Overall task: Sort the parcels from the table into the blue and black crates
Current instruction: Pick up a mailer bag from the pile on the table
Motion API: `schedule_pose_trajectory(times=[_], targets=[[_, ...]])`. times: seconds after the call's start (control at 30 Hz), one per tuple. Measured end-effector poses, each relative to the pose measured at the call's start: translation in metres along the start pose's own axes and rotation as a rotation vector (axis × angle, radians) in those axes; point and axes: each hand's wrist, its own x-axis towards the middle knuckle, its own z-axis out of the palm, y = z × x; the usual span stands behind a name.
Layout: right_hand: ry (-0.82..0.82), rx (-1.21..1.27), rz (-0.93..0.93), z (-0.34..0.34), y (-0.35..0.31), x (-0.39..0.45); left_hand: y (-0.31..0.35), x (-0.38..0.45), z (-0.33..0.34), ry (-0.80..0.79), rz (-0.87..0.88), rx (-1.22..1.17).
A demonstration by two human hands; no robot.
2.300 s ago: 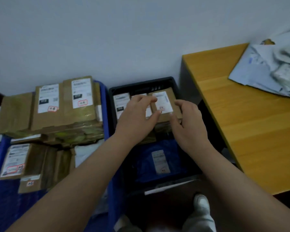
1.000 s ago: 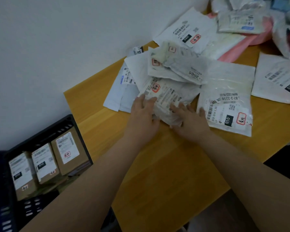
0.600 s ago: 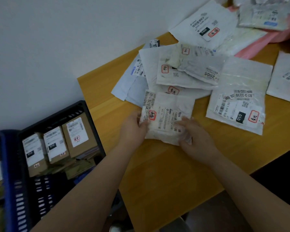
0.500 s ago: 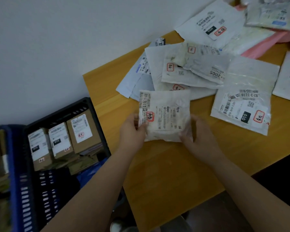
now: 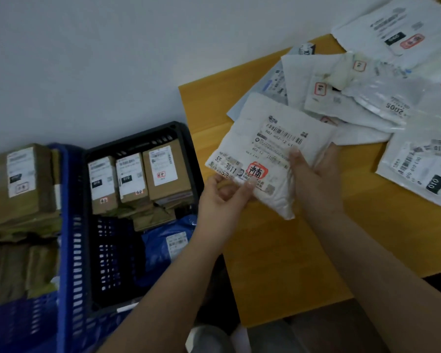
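Observation:
A white soft parcel (image 5: 267,149) with a barcode label and a red-framed mark is held above the left edge of the wooden table (image 5: 278,250). My left hand (image 5: 222,200) pinches its lower left corner. My right hand (image 5: 313,182) grips its right side, thumb on the label. The black crate (image 5: 148,135) stands on the floor left of the table, with three upright brown boxes and a blue bag inside. Left of it is the blue crate (image 5: 69,225), stacked with brown boxes.
Several white and clear mailer bags (image 5: 362,98) lie in a loose heap on the far right of the table. A white wall runs behind the crates and table. My shoe (image 5: 206,337) shows on the floor below.
My hands left the black crate, reached into the heap on the table and took up one white parcel. It has since been lifted, turned and carried left toward the table edge.

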Motion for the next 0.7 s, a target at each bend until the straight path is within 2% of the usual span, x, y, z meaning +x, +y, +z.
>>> schedule_pose_trajectory(times=[0.13,0.23,0.43,0.6,0.7], targets=[[-0.124,-0.074,-0.035,0.022,-0.001,-0.007,0.011,-0.001,-0.055,0.156,0.036,-0.066],[-0.238,-0.139,-0.081,0.045,0.000,-0.023,0.014,-0.005,-0.094,0.198,0.116,-0.036],[-0.412,-0.272,-0.096,0.110,0.012,-0.069,-0.002,-0.025,-0.168,0.136,0.183,0.067],[-0.375,-0.451,-0.097,0.186,0.039,-0.126,-0.042,-0.042,-0.252,0.205,0.190,0.137],[-0.346,-0.555,-0.066,0.241,0.067,-0.174,-0.069,-0.059,-0.321,0.248,0.132,0.211]])
